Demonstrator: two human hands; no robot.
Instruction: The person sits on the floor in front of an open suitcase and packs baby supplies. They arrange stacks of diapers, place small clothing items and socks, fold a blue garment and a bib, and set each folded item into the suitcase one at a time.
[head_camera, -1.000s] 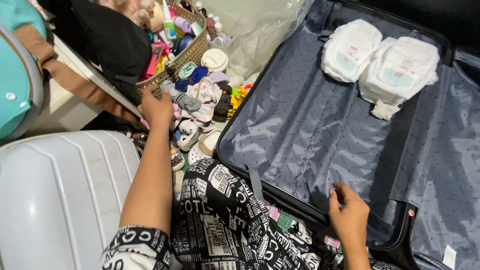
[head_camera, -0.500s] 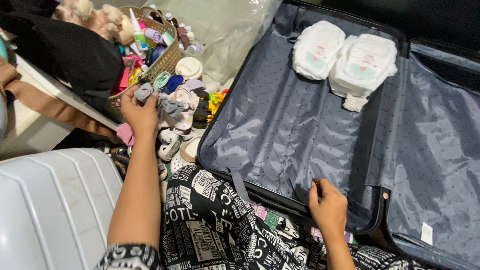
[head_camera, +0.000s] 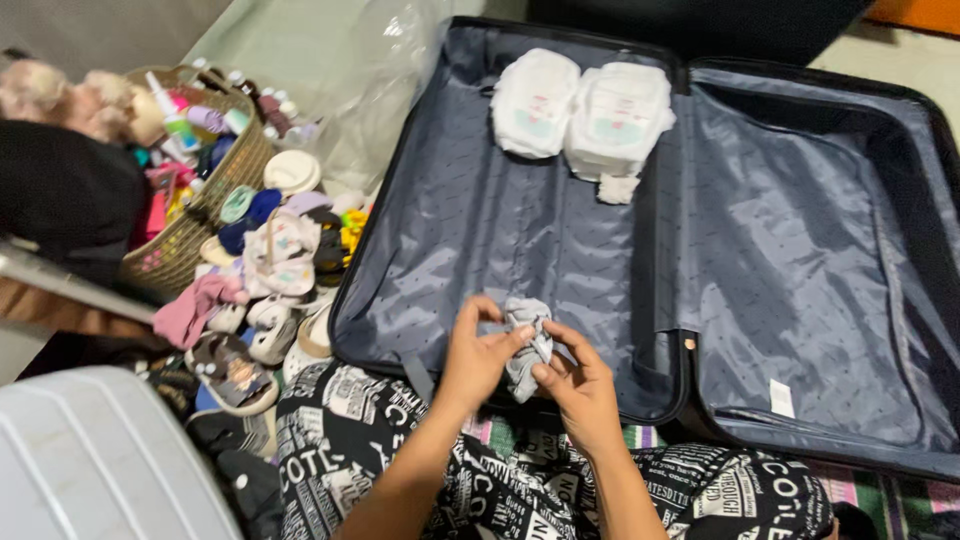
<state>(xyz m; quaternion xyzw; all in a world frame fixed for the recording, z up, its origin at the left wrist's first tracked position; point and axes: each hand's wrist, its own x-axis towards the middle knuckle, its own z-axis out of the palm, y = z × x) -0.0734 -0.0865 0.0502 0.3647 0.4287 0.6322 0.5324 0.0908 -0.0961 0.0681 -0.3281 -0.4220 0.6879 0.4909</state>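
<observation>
Both hands are now meeting over the suitcase (head_camera: 560, 230) edge: left hand (head_camera: 478, 352) and right hand (head_camera: 580, 385) pinching a grey cloth (head_camera: 528, 335), the left no longer at the pile (head_camera: 270, 260).

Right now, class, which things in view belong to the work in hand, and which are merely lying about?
In hand:
left hand
right hand
small grey garment, held by both
open suitcase
two folded nappies inside it

Lying about:
wicker basket of bottles
heap of small shoes
pale hard case
</observation>
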